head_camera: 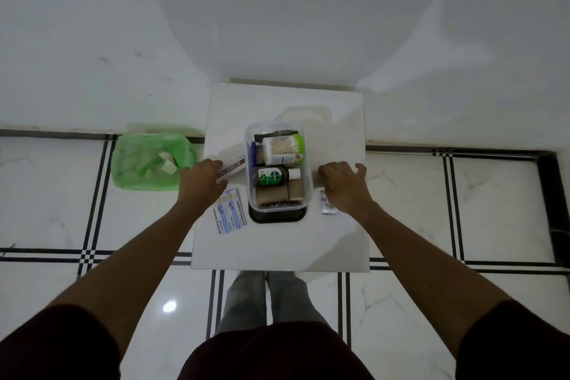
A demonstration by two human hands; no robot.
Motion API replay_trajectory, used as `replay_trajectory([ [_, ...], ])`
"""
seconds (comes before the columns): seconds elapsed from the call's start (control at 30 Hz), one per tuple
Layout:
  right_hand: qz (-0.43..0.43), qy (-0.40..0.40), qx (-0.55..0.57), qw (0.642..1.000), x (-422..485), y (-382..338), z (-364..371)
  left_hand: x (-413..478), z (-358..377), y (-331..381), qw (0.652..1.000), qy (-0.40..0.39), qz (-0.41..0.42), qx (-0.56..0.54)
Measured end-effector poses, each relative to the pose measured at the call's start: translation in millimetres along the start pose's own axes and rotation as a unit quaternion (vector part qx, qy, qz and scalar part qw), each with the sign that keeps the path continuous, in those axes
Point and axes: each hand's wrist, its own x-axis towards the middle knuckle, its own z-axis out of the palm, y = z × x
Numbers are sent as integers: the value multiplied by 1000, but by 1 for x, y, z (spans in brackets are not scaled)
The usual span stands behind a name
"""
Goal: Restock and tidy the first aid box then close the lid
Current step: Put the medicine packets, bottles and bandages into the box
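A clear plastic first aid box [309, 177] stands open on a small white table [277, 244]. Inside lie a cotton swab jar [282, 149], a green antiseptic bottle [273, 176] and tan bandage rolls [279, 194]. Its dark lid [277, 216] lies under the box's near end. My left hand [202, 176] grips a long ointment carton [233, 168] just left of the box. My right hand [345, 183] rests, fingers curled, on a tan roll [317, 177] right of the box. Two antiseptic bandage packets [229, 211] lie near left. A foil blister strip [326, 205] lies under my right wrist.
A bin lined with a green bag [151, 162] holding scraps stands on the floor left of the table. White walls rise behind the table. My legs stand at its near edge on a glossy tiled floor.
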Motion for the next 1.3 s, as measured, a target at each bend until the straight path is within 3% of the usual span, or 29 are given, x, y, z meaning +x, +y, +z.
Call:
replay_trajectory([
  [0.1, -5, 55, 14, 998, -1, 4, 0, 0, -4, 1, 1000, 3, -7, -17],
  [0.2, 8, 110, 50, 993, -7, 3, -11, -8, -18, 6, 990, 36, -64, -118],
  [0.37, -21, 252, 111, 961, -31, -14, -45, -32, -61, 27, 938, 117, -136, -298],
  [0.53, -129, 189, 124, 966, -49, -55, -62, -54, -83, 55, 897, 101, -164, -397],
  [0.67, -146, 115, 58, 981, -43, -82, -43, -51, -74, 77, 873, 89, -180, -444],
  [0.87, -70, 84, 22, 994, -27, -85, -29, -37, -58, 103, 911, 90, -146, -374],
  [1.17, -70, 42, 40, 996, -23, -85, -37, -33, -36, 100, 976, 68, -79, -190],
  [1.3, -57, 15, 19, 998, -20, -87, -36, -29, -36, 90, 976, 51, -77, -197],
])
